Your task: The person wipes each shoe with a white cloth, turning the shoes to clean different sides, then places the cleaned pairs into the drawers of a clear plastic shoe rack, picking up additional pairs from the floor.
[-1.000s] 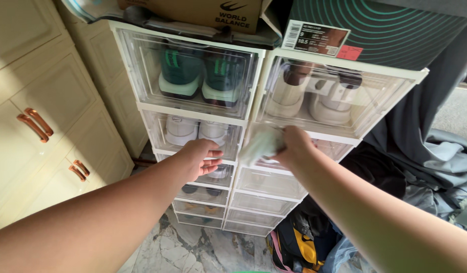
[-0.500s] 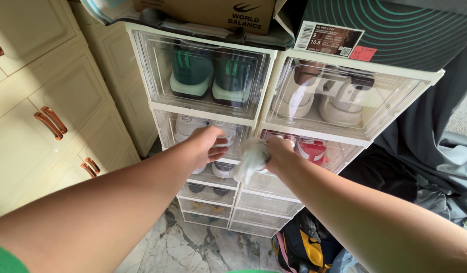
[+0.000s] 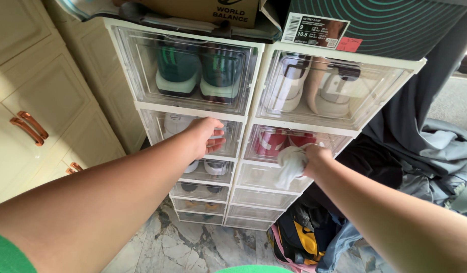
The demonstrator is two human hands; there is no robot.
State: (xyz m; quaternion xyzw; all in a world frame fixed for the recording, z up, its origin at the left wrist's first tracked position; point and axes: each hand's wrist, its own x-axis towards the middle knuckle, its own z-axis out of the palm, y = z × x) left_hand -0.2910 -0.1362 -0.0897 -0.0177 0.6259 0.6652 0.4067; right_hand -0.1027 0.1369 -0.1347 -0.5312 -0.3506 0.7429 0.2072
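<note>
Two stacks of clear plastic shoe boxes with white frames stand side by side. My left hand rests on the front of the second box down in the left stack, fingers curled at its door edge. My right hand grips a crumpled white cloth against the front of the second box down in the right stack, which holds red shoes. The top left box holds green shoes; the top right one holds white shoes.
Cream cabinet doors with copper handles stand at the left. A cardboard box lies on top of the stacks. A dark cloth hangs at the right over a clothes pile. A bag lies on the marble floor.
My right hand with the cloth has moved right and down onto the right stack's second box. My left hand stays on the left stack's second box. The view has shifted slightly.
</note>
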